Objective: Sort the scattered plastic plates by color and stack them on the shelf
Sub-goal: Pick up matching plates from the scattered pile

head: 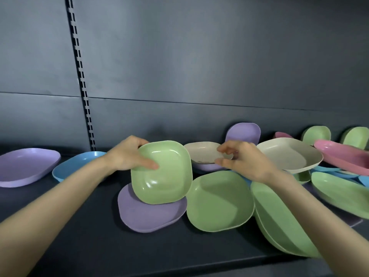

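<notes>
A dark grey metal back panel (pixel 199 56) with a slotted upright strip (pixel 79 76) rises behind a dark grey shelf (pixel 89 226), on which plastic plates lie scattered. At far left rests a large lilac rounded-square plate (pixel 26 166), and a light blue plate (pixel 73 164) lies just beside it. On the right, nested large green plates (pixel 279 222) tilt at the front edge, and a large beige plate (pixel 287 156) sits on the pile beyond them, next to pink plates (pixel 343 154). A medium green plate (pixel 219 200) lies flat in the middle, beside a dull purple plate (pixel 147 214). A lilac plate (pixel 244 132) leans upright against the back panel.

Both bare forearms reach forward from the lower corners. The left hand (pixel 125 154) grips the small green square plate (pixel 165 176) at its left rim, thumb laid across the inner face and fingers behind, holding it tilted toward the camera above the purple plate. The right hand (pixel 243 160) hangs with curled fingers over the right edge of a small beige plate (pixel 201 152); whether it pinches that rim I cannot tell.
</notes>
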Available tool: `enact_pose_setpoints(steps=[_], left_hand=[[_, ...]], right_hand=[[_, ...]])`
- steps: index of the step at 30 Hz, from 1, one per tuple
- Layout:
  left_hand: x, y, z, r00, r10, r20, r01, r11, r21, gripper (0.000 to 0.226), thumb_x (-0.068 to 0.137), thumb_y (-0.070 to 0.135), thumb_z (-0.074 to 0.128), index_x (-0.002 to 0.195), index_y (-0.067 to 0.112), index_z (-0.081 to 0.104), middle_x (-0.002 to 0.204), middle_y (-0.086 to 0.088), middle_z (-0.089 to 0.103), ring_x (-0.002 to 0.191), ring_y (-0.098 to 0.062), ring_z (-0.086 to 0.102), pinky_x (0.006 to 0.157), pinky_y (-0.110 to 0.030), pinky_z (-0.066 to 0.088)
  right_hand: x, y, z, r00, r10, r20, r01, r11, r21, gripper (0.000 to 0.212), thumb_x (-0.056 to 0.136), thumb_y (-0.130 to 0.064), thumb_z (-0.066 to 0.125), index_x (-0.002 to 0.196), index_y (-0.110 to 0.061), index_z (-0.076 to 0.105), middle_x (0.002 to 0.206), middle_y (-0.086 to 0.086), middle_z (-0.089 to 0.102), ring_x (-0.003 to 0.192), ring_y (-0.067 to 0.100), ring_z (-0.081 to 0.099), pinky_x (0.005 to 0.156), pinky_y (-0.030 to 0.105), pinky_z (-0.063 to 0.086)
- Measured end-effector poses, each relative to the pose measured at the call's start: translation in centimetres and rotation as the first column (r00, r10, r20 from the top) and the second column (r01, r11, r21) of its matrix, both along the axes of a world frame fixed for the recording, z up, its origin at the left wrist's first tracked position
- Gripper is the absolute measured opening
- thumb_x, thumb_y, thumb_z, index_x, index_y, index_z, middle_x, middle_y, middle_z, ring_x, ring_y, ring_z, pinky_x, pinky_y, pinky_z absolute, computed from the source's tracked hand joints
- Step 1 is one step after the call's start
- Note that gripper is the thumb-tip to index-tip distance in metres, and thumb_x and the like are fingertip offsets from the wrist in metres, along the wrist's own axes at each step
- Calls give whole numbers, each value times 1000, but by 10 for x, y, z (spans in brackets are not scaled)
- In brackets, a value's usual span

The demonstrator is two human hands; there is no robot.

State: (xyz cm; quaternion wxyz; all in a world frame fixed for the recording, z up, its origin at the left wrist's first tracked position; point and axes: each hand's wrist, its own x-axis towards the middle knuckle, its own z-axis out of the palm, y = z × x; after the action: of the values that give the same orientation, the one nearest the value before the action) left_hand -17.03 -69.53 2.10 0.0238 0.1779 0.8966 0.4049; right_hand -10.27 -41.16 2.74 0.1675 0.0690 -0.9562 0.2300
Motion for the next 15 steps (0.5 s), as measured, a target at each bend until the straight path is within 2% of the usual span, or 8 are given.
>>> enact_pose_setpoints(steps=[2, 4, 7, 9, 11, 13, 15], left_hand=[[13, -1, 4, 999, 23, 27, -25, 994, 108, 32, 58, 17, 88, 85, 9, 74, 79, -4, 75, 69, -13, 68, 69, -29, 55], [27, -3, 4, 997, 54, 45, -62, 981, 182, 21, 67, 14, 83, 86, 8, 74, 79, -4, 75, 71, -15, 70, 71, -29, 55], [43, -4, 0, 989, 147, 25, -148, 954, 262, 21, 69, 15, 82, 87, 8, 74, 81, -2, 75, 78, -18, 70, 75, -30, 56], [52, -3, -3, 978, 209, 4, -202, 938, 280, 16, 70, 18, 82, 82, 10, 73, 73, 3, 74, 74, -17, 68, 64, -24, 53], [61, -1, -5, 965, 262, -19, -247, 929, 276, 16, 71, 21, 81, 80, 12, 72, 72, 2, 73, 69, -17, 66, 52, -19, 50], [66, 0, -8, 956, 293, -32, -271, 917, 293, 16, 74, 21, 79, 82, 10, 71, 75, -4, 72, 64, -17, 65, 44, -19, 49], [72, 1, -9, 951, 307, -40, -279, 906, 317, 16, 76, 20, 77, 81, 7, 70, 73, -9, 70, 57, -19, 62, 41, -20, 47]], right_hand=[[12, 9, -2, 999, 35, 12, -34, 998, -53, 30, 78, -31, 74, 103, -17, 66, 89, -2, 64, 76, 4, 56, 72, 15, 43], [21, 17, -4, 997, 55, 58, -49, 994, -94, 29, 74, -34, 77, 96, -18, 65, 83, -4, 66, 74, 7, 59, 73, 19, 48], [28, 20, -8, 991, 50, 123, -44, 998, -51, 33, 71, -38, 78, 93, -19, 63, 76, -7, 63, 72, 8, 57, 73, 24, 48], [27, 18, -10, 985, 48, 167, -47, 999, -5, 36, 70, -40, 78, 95, -19, 62, 74, -7, 59, 72, 10, 55, 69, 24, 45], [23, 16, -11, 972, 51, 231, -59, 998, 30, 41, 68, -46, 77, 96, -20, 61, 76, -7, 57, 75, 12, 54, 66, 23, 43], [19, 14, -13, 954, 37, 298, -56, 997, 54, 45, 65, -48, 77, 98, -23, 60, 87, -8, 60, 85, 13, 58, 74, 27, 49], [16, 12, -14, 943, 39, 329, -62, 996, 60, 43, 65, -42, 78, 98, -23, 60, 98, -4, 64, 93, 15, 62, 83, 34, 52]])
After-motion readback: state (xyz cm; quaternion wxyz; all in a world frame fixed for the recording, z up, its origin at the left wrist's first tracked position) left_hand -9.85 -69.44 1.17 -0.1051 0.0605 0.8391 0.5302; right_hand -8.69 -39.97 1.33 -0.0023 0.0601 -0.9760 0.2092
